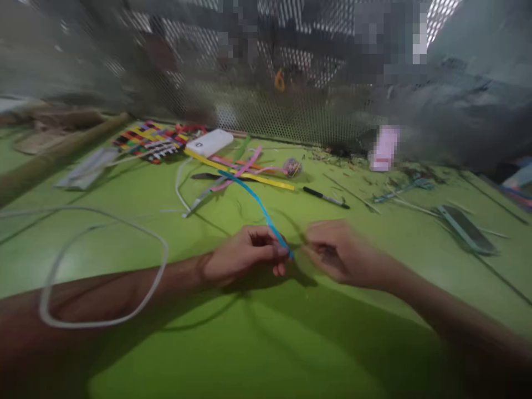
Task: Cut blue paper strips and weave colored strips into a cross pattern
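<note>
Pinched between the thumb and fingers of my left hand (249, 252) is one end of a thin blue strip (260, 202). The strip arcs up and away toward the other coloured strips on the green table. My right hand (343, 252) is closed just to the right, a small gap from the strip's end. Motion blurs it, and what its fingers hold, if anything, cannot be made out. A white cable (162, 266) loops over my left forearm.
Beyond my hands lie a yellow strip (266, 179), a pink strip (249, 162), a black pen (326, 197), a white power bank-like box (211, 142) and a colourful woven piece (149, 138). A phone-like slab (467, 230) rests at right. A perforated metal screen (266, 111) stands behind.
</note>
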Motion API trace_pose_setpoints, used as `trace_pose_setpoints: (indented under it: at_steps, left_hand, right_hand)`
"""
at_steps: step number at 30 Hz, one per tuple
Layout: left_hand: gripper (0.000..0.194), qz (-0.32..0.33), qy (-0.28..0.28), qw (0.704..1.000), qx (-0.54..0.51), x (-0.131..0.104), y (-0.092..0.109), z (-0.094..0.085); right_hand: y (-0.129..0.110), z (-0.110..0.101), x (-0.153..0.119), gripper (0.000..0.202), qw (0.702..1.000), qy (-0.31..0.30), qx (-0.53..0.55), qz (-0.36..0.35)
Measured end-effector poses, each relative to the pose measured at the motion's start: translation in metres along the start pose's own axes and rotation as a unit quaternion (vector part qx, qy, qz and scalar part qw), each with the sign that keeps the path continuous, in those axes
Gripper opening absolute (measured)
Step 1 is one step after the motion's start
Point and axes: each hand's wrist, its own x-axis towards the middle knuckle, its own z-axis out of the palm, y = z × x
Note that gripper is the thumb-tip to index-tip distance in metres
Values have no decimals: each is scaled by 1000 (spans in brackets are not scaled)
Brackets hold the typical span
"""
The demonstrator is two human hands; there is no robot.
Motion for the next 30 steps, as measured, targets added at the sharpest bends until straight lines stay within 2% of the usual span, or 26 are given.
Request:
trace_pose_setpoints:
  at_steps: [3, 7, 11, 17, 24, 30]
  left_hand:
    - [16, 0, -6, 1000, 26, -3, 2, -2]
    - [10, 19, -25, 999, 34, -4, 2, -3]
    - [6, 9, -26, 998, 64, -5, 5, -1]
    - [7, 27, -21, 990, 139, -8, 11, 2]
    - [9, 5, -31, 993, 116, -9, 14, 5]
    - [6, -2, -27, 992, 121, -10, 15, 5]
  right_hand:
    - [-10, 30, -5, 16, 1000, 23, -13, -2]
    - [-12, 46, -4, 14, 997, 49, -66, 12]
    - [-12, 54, -4, 21, 989, 103, -102, 5]
    - [-15, 61, -3, 15, 992, 94, -88, 6]
    - [-19, 63, -2, 26, 978, 182, -96, -30]
    - [-19, 64, -2, 28, 978, 182, -93, -34]
